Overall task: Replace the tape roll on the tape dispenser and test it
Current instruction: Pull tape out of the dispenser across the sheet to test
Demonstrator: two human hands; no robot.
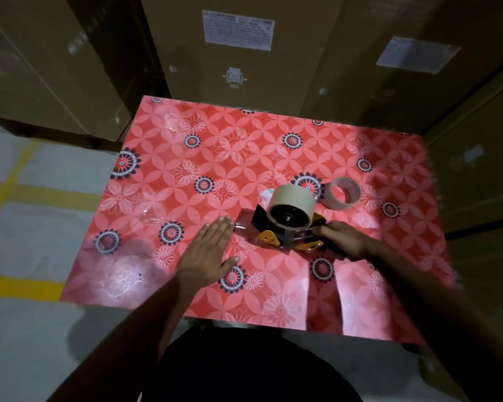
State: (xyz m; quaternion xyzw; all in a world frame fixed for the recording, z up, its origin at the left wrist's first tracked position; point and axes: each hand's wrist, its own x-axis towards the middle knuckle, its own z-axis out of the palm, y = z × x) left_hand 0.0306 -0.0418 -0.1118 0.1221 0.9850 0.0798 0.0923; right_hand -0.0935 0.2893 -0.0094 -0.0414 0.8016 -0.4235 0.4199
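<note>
Right hand point(341, 237) wraps the tape dispenser point(288, 227) handle; left hand point(208, 250) lies flat, fingers spread, just left of it, spare roll point(343, 194) behind.

Glossy patterned table cover point(186, 175), matt tape roll point(295, 198), metal dispenser point(288, 236), cardboard boxes point(244, 68)

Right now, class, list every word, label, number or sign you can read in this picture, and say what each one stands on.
White label on the middle cardboard box: lines of print, too small and blurred to read.
Printed symbol lower on that box: a crossed-out box-like sign; the tiny text beneath it is unreadable.
White label on the right cardboard box: blurred, unreadable.
Tape dispenser, mounted tape roll, loose tape roll: no visible text.
</note>
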